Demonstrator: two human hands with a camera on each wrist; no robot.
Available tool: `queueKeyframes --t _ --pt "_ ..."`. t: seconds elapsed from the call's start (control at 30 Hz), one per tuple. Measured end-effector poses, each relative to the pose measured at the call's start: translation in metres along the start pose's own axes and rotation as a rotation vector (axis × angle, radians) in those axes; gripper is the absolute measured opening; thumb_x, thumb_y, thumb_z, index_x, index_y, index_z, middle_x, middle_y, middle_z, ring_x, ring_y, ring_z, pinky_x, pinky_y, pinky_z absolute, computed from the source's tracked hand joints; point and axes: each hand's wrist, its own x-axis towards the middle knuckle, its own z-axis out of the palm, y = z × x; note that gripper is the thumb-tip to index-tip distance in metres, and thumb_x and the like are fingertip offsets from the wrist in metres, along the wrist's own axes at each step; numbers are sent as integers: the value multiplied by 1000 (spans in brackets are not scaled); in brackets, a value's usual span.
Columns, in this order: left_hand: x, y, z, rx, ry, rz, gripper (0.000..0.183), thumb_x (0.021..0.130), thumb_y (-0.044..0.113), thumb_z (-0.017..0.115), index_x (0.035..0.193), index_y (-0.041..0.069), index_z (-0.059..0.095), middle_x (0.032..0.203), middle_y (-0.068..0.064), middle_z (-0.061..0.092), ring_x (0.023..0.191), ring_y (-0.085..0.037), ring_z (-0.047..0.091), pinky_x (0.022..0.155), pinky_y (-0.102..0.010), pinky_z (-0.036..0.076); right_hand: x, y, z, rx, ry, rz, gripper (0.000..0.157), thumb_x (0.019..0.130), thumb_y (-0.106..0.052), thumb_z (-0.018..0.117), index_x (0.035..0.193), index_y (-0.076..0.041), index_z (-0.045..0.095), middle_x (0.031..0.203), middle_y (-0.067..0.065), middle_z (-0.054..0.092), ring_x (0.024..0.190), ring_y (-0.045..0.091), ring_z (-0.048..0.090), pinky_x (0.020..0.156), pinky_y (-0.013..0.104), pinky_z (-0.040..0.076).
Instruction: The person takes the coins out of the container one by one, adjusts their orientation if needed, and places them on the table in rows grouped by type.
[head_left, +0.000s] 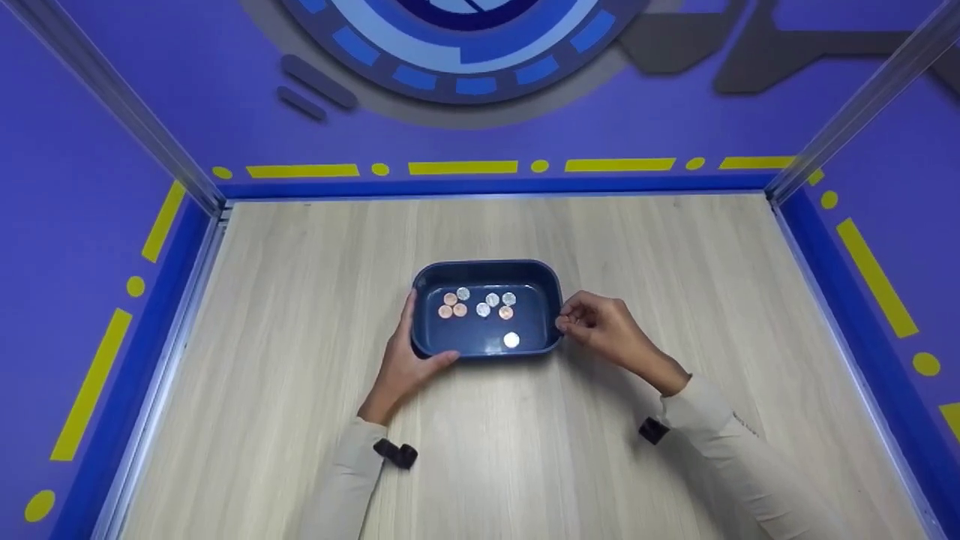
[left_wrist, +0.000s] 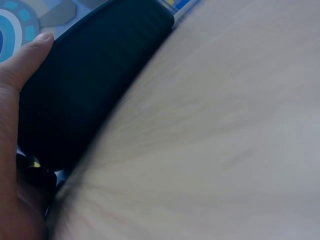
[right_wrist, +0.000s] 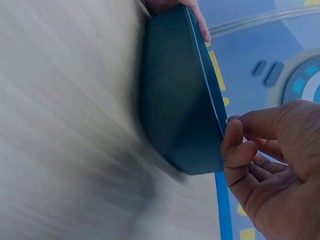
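Note:
A dark blue rectangular container [head_left: 487, 352] stands upright on the table. Several coins lie flat on its floor: copper ones [head_left: 460, 309] on the left with a silver one, a mixed cluster right of the middle, and a bright silver coin [head_left: 511, 340] near the front right. My left hand [head_left: 409, 367] grips the container's left end, thumb on the near rim and fingers along the side. At the right rim, my right hand [head_left: 604, 326] has thumb and forefinger pinched together; a small pale edge, apparently a coin [right_wrist: 227, 120], shows between those fingertips. The other fingers are curled.
The pale wood-grain table [head_left: 300, 300] extends around the container. Blue-purple panels with yellow markings [head_left: 463, 167] rise at the back and both sides, joined by metal posts [head_left: 795, 172]. A small black camera [head_left: 397, 453] sits on each wrist.

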Motion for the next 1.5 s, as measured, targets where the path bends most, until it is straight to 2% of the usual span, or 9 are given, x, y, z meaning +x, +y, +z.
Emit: queueKeyframes --t 0.17,0.43,0.67,0.9,1.13,1.5 --pt "0 0 -1 3 0 -13 133 81 40 99 178 10 12 180 -21 25 162 -41 33 130 -59 28 -9 7 -4 23 12 -3 10 96 0 84 99 0 75 85 11 75 66 15 66 59 19 53" --pt "1 0 -2 15 5 -27 133 81 39 98 178 11 12 181 -20 24 163 -41 31 131 -59 26 -20 18 -5 58 26 29 10 96 1 84 100 -1 75 87 11 76 68 32 72 59 21 56" --pt "1 0 -2 6 9 -25 132 82 36 98 178 12 11 181 -19 23 164 -40 29 132 -58 24 -28 36 -2 64 42 66 11 95 1 85 100 1 75 87 15 76 68 19 70 58 19 54" --pt "0 -1 -2 6 18 -18 133 80 37 99 178 11 12 181 -19 24 163 -40 30 132 -57 24 -34 53 2 -26 72 95 8 97 -3 84 100 -4 76 85 4 74 70 10 66 58 19 51" --pt "0 -2 -2 7 14 8 132 81 36 99 177 8 13 180 -21 25 163 -41 31 132 -58 25 -35 62 2 -105 95 84 6 98 -2 80 102 -1 77 85 2 74 74 12 66 65 19 52" --pt "0 -2 0 -14 11 16 134 80 42 99 178 10 14 180 -19 27 162 -40 33 131 -58 27 -32 67 3 -229 134 -17 6 97 1 80 101 -3 78 90 4 73 78 14 63 71 24 50"
